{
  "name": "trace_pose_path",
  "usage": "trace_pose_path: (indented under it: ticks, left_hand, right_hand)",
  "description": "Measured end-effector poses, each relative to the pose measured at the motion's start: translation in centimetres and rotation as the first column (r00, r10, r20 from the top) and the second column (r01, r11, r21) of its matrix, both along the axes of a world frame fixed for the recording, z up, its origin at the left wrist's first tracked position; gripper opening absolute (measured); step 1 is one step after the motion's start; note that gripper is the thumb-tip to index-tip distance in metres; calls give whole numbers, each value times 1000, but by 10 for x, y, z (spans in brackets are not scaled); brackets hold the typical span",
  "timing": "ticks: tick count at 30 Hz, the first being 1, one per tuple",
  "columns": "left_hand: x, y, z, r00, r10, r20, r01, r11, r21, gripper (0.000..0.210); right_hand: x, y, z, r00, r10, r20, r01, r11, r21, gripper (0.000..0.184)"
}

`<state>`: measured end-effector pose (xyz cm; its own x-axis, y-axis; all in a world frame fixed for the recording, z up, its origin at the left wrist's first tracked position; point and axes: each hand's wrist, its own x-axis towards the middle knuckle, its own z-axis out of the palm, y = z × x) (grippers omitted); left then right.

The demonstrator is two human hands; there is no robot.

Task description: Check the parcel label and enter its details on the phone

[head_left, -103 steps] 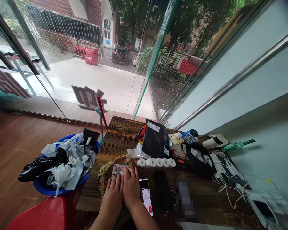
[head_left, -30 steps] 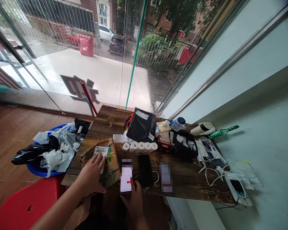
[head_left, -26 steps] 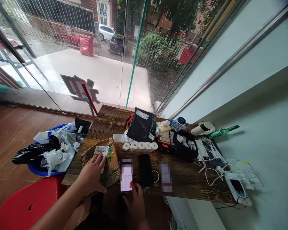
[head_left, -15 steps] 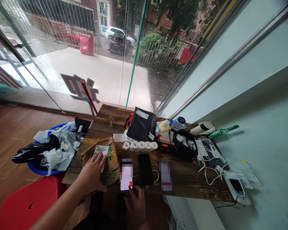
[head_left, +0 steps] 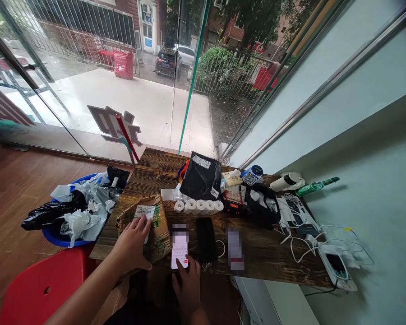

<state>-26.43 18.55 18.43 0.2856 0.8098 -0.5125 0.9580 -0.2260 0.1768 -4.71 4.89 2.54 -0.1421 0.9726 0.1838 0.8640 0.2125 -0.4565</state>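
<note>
A person works a shop table with two bare hands, clock directions read from a lit phone (head_left: pixel 179 248). Closest in, the right hand (head_left: pixel 186 280) comes up from 5 o'clock, fingers parted and holding nothing, two fingertips over the lower screen; whether they touch the glass cannot be told. The phone lies flat near the edge of the wooden table (head_left: pixel 274 259). A red stool (head_left: pixel 50 282) stands at 8 o'clock.

The left hand (head_left: pixel 133 241), at 9 o'clock, lies spread, its fingers on the white label of a battered cardboard box (head_left: pixel 159 239) just beside the phone. At 3 o'clock rests a dark, flat object (head_left: pixel 206 241) with a white loop. A blue basin (head_left: pixel 56 238) at 9 to 10 o'clock overflows with plastic wrapping (head_left: pixel 93 210).

Farther off, white rolls (head_left: pixel 200 206) line up at 1 o'clock, a black parcel (head_left: pixel 202 176) behind them and a black bag (head_left: pixel 264 207) at 2 to 3. Through the glass, a dark car (head_left: pixel 168 62) stands at 12 o'clock, a red sack (head_left: pixel 123 64) at 11.
</note>
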Motion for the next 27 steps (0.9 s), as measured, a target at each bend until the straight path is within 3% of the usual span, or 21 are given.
trace_pose_path:
  ticks: [7, 17, 27]
  left_hand:
    - [-1, 0, 0, 1000, 1, 1, -1, 1000, -2, 127]
    - [-2, 0, -3, 1000, -9, -7, 9, 1000, -6, 129]
    - [1, 1, 4, 1000, -3, -28, 3, 1000, -8, 125]
  right_hand:
    - [-3, 4, 1, 999, 48, 18, -48, 998, -35, 47]
    - [0, 4, -6, 997, -69, 18, 67, 995, 76, 41]
    - [0, 10, -8, 993, -118, 18, 117, 992, 56, 41]
